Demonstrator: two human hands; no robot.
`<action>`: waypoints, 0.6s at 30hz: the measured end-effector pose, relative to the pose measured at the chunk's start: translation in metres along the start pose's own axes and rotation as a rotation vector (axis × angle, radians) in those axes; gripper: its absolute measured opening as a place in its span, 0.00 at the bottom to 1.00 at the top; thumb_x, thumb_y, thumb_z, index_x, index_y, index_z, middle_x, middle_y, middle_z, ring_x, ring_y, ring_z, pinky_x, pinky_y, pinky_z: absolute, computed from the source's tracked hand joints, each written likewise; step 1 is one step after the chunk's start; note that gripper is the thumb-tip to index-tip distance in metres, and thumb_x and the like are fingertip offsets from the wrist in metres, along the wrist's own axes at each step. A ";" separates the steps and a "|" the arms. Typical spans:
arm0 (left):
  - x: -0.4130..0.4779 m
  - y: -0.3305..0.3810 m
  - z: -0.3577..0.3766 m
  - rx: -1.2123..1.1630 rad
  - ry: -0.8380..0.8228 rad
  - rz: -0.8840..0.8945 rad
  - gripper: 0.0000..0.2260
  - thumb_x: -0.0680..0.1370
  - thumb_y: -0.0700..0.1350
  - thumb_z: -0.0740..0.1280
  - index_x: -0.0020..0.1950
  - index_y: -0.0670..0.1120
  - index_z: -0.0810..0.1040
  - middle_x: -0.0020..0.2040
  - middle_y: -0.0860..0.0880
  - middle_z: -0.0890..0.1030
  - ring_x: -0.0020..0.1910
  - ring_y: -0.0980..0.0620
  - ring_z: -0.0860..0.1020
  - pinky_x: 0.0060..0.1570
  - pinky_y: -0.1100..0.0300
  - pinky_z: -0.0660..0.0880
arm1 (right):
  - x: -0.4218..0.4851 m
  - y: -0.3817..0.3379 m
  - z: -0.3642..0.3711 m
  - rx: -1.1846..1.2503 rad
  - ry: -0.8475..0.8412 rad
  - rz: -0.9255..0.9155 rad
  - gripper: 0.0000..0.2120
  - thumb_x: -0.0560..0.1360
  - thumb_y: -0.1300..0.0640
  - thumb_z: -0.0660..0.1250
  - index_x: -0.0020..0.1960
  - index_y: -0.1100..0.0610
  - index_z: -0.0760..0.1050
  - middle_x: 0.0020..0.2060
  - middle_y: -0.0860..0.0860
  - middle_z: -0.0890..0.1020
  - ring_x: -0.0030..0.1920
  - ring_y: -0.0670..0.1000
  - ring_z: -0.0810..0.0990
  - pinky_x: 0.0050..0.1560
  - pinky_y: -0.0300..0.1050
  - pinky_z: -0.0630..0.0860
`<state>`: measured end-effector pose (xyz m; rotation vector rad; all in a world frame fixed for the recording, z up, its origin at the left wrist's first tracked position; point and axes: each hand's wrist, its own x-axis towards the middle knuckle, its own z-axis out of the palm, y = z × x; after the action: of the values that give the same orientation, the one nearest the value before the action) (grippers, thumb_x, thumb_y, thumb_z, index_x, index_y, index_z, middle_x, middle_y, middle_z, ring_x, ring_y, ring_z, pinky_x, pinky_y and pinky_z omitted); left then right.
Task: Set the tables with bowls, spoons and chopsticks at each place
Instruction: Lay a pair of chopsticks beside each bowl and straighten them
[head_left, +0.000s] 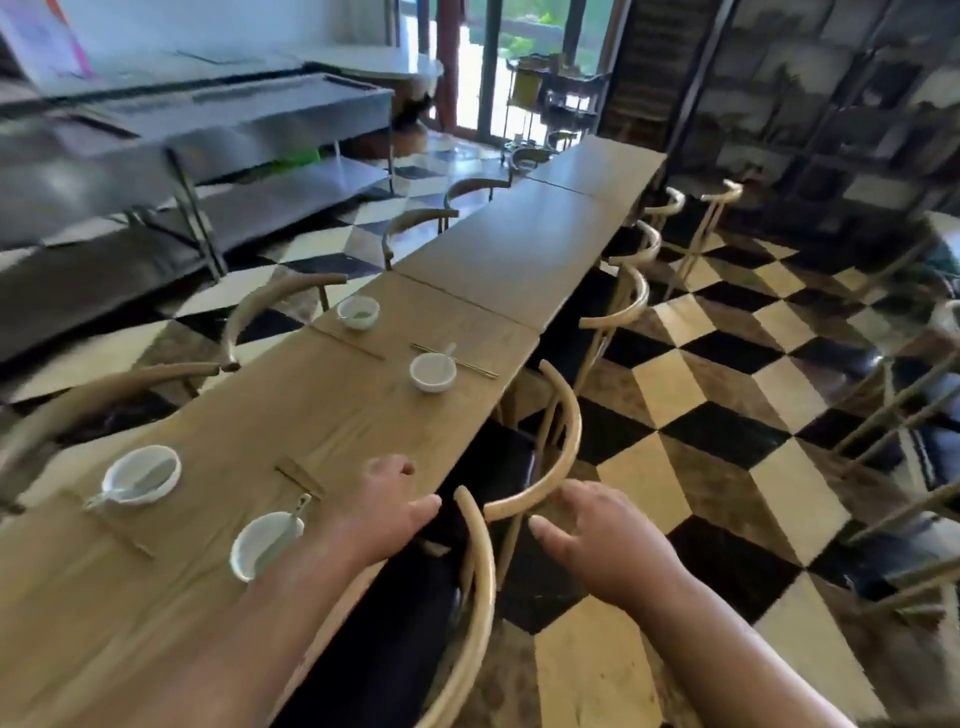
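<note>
A long row of wooden tables (524, 249) runs away from me. Several white bowls stand on the near part: one nearest me (262, 545) with a spoon, one at the left (141, 475) with a spoon, one in the middle (432, 372) with a spoon and chopsticks (457, 361) beside it, and one farther left (358, 312). More chopsticks (298, 480) lie by the nearest bowl. My left hand (392, 506) hovers over the table's right edge, fingers apart, holding nothing. My right hand (597, 535) hangs open over a chair back (563, 447).
Curved wooden chairs (628, 301) line both sides of the tables. A steel counter (208, 124) stands at the left. The floor (727, 395) is checkered black and cream. A trolley (530, 88) stands by the far window. More chairs (909, 395) sit at the right.
</note>
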<state>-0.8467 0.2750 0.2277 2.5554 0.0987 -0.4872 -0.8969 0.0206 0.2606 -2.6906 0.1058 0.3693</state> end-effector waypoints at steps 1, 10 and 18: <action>0.002 -0.007 0.000 -0.005 0.037 -0.064 0.35 0.73 0.70 0.65 0.76 0.54 0.71 0.73 0.50 0.76 0.65 0.46 0.80 0.62 0.51 0.76 | 0.014 0.003 -0.001 -0.003 -0.023 -0.059 0.25 0.81 0.36 0.66 0.74 0.44 0.73 0.67 0.44 0.79 0.68 0.46 0.77 0.67 0.48 0.79; -0.069 -0.034 -0.003 -0.074 0.331 -0.540 0.31 0.72 0.71 0.65 0.71 0.58 0.75 0.67 0.52 0.82 0.60 0.47 0.81 0.56 0.51 0.79 | 0.108 -0.031 0.001 -0.113 -0.217 -0.475 0.20 0.81 0.40 0.64 0.70 0.45 0.77 0.65 0.45 0.81 0.67 0.49 0.78 0.63 0.47 0.78; -0.103 -0.078 0.014 -0.214 0.488 -0.705 0.28 0.78 0.66 0.69 0.74 0.55 0.74 0.73 0.53 0.77 0.67 0.49 0.78 0.59 0.52 0.76 | 0.126 -0.103 0.059 -0.214 -0.373 -0.704 0.19 0.79 0.39 0.64 0.67 0.43 0.76 0.60 0.44 0.81 0.64 0.50 0.77 0.61 0.50 0.78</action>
<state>-0.9602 0.3374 0.2158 2.3143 1.1794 -0.0722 -0.7769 0.1364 0.2155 -2.5863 -1.0028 0.6608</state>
